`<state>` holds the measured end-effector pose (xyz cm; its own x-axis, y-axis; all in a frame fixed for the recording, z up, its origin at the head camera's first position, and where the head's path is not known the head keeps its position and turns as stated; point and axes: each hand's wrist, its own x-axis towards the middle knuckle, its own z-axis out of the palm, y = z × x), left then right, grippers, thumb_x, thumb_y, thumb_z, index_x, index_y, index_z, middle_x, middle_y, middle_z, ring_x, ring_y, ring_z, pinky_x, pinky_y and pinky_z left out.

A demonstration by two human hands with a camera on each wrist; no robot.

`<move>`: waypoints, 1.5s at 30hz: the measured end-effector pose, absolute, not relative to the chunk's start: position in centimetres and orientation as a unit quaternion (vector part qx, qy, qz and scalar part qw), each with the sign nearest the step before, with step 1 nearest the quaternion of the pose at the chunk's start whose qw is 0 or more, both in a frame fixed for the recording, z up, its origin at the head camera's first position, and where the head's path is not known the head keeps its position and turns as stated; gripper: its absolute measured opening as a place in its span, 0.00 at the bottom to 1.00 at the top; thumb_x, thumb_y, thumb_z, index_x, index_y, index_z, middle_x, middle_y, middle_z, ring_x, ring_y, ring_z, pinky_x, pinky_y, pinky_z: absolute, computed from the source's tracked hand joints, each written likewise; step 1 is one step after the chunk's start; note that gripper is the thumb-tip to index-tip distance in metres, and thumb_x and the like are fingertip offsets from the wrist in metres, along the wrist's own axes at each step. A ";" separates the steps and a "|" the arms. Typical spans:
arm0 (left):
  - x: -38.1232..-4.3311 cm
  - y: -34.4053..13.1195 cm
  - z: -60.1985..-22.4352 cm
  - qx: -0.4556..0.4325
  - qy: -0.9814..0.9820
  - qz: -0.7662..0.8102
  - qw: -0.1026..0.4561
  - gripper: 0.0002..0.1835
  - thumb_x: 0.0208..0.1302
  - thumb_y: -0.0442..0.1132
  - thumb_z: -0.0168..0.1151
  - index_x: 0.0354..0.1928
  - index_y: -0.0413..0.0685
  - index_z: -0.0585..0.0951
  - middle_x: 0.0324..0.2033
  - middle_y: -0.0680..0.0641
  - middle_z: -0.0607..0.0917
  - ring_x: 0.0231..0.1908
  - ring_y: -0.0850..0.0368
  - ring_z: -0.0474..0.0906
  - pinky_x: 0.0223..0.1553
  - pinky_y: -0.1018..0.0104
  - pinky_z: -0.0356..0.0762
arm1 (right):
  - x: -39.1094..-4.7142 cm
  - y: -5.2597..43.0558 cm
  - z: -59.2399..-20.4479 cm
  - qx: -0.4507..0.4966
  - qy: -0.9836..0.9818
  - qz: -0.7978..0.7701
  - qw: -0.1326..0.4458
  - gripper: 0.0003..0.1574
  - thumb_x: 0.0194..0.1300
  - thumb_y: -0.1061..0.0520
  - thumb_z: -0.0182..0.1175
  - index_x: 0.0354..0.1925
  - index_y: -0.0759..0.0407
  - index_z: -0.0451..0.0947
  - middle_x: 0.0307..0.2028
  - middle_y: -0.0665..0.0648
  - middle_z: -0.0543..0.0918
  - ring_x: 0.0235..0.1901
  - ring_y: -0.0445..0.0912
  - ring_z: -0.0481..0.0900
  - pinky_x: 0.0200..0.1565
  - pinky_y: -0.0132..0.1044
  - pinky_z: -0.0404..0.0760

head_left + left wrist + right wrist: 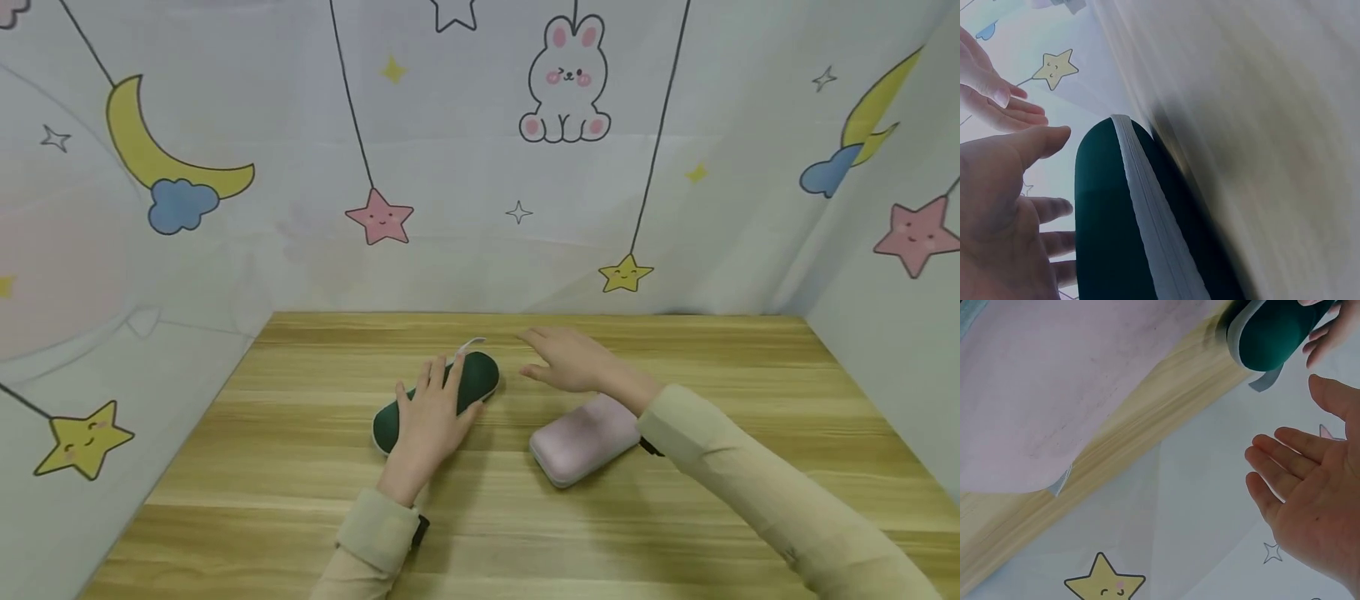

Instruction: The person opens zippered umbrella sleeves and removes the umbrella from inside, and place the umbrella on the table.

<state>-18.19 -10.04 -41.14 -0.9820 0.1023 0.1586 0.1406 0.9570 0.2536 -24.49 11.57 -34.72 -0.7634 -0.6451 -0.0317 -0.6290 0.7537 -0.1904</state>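
A dark green zip case (pixel 477 379), long and rounded at its ends, lies at a slant on the wooden table. My left hand (pixel 435 417) is over it with fingers spread; whether the palm touches it I cannot tell. A pale zipper (pixel 1147 206) runs along its side in the left wrist view, and a light tab (pixel 471 343) sticks out at its far end. To the right lies a pink case (pixel 581 442) with rounded corners, partly hidden by my right forearm. Above its far end my right hand (pixel 566 358) is held with fingers extended, holding nothing.
The wooden table (pixel 300 492) reaches back to a white cloth wall (pixel 465 275) printed with stars, moons and a rabbit. More printed cloth hangs at the left and right sides. In the right wrist view, a small grey tab (pixel 1060 481) shows at the pink case's edge.
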 end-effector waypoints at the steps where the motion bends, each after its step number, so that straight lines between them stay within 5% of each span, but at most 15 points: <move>1: -18.3 -10.1 -41.1 -0.060 -0.987 -0.133 0.070 0.42 0.64 0.57 0.60 0.75 0.54 0.56 0.72 0.38 0.61 0.71 0.37 0.56 0.63 0.26 0.52 | -24.7 11.5 -34.7 -0.337 0.936 -0.085 0.052 0.38 0.71 0.44 0.53 0.70 0.64 0.60 0.66 0.64 0.69 0.65 0.59 0.69 0.65 0.53 0.68; 21: -19.6 -11.1 -41.0 -0.035 -0.989 -0.141 0.032 0.44 0.62 0.57 0.62 0.73 0.43 0.56 0.68 0.36 0.66 0.66 0.36 0.64 0.58 0.24 0.59 | -27.0 8.3 -34.9 -0.338 0.931 -0.085 0.104 0.32 0.73 0.48 0.50 0.68 0.61 0.63 0.67 0.62 0.69 0.67 0.56 0.67 0.67 0.51 0.67; 45: -20.1 -11.7 -40.8 -0.031 -0.993 -0.114 0.026 0.45 0.55 0.55 0.69 0.69 0.38 0.63 0.59 0.36 0.75 0.57 0.38 0.72 0.53 0.38 0.71 | -28.6 5.4 -35.8 -0.303 0.930 -0.126 0.168 0.26 0.76 0.52 0.43 0.66 0.61 0.66 0.65 0.61 0.72 0.63 0.54 0.72 0.63 0.48 0.71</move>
<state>-20.11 -11.74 -40.79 -0.9968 0.0550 0.0579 0.0667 0.9722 0.2246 -28.57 5.37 -35.76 -0.7604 -0.6052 -0.2355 -0.5204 0.7848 -0.3365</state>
